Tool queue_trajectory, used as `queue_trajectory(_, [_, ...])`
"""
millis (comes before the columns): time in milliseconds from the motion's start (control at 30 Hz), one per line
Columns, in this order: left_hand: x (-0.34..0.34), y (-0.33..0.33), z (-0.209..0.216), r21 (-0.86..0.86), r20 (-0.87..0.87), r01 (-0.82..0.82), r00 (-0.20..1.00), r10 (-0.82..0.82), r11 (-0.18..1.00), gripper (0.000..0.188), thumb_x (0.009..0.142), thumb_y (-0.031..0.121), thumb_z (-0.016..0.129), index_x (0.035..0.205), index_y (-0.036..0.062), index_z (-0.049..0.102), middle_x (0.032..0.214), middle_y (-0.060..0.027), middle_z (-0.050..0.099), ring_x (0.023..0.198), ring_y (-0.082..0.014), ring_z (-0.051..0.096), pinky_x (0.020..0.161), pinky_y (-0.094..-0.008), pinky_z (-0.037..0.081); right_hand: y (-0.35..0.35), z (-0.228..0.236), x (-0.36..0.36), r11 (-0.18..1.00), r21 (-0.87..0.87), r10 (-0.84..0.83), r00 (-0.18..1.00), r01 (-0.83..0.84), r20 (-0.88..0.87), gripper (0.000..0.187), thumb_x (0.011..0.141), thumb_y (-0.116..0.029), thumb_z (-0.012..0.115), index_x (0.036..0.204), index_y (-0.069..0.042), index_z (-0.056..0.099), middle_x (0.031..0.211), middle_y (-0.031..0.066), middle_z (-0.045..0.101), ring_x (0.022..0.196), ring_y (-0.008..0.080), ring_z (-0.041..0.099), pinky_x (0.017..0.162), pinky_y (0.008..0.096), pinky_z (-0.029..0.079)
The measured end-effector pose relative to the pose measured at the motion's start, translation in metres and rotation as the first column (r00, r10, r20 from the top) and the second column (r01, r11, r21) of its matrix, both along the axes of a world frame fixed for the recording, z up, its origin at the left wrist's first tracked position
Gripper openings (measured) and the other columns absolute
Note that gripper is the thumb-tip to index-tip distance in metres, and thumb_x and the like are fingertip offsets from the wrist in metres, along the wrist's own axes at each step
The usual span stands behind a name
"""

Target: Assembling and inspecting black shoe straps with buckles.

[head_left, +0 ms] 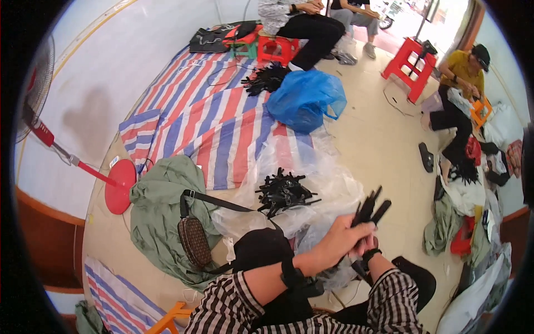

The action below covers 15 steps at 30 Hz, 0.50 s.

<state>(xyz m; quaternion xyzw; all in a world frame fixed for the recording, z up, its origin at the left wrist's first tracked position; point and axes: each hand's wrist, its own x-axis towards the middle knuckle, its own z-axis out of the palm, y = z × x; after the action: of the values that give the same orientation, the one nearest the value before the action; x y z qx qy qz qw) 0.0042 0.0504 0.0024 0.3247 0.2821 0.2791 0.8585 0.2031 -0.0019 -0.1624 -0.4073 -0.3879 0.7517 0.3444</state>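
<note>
My hands meet at the right of centre, above my lap. My left hand (340, 240) is closed around a bundle of narrow black strips (370, 209), whose ends fan out above the fingers. Pressed against it from below, my right hand (364, 246) is closed at the lower part of the same bundle and is partly hidden by the left. The exact kind of the strips is too small to tell. Beyond my knees, a heap of similar black strips (283, 192) lies on a clear plastic sheet (334, 186).
Striped sheeting (211, 128) covers the floor ahead, with a blue plastic bag (306, 100) on it. Green cloth (161, 222) and a brown waist bag (194, 242) lie left, near a red-based fan (119, 186). A red stool (411, 67) and several seated people are farther off.
</note>
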Motion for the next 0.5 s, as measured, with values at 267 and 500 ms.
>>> queue_trajectory(267, [-0.011,0.007,0.009,0.054,0.042,-0.055,0.998,0.053,0.997,0.021,0.086,0.017,0.054,0.093,-0.0027,0.057,0.063,-0.0065,0.058,0.043,-0.0100,0.048,0.035,-0.0205,0.033,0.007,0.104,-0.029,0.956,-0.294,0.033,0.996,-0.006,0.087,0.017,0.090,-0.024,0.052,0.090,-0.008,0.057,0.050,-0.0062,0.034,0.038,0.0029,0.027,0.034,0.0180,0.019])
queue_trajectory(500, [0.002,-0.013,0.008,0.132,-0.011,0.034,0.999,-0.033,0.991,0.019,0.085,0.017,0.055,0.092,-0.0001,0.056,0.064,-0.0092,0.059,0.043,-0.0108,0.050,0.036,-0.0207,0.034,-0.034,0.160,-0.006,0.971,-0.100,-0.226,0.972,0.219,-0.067,0.020,0.093,-0.023,0.047,0.091,-0.005,0.055,0.051,-0.0059,0.036,0.038,0.0025,0.027,0.034,0.0175,0.021])
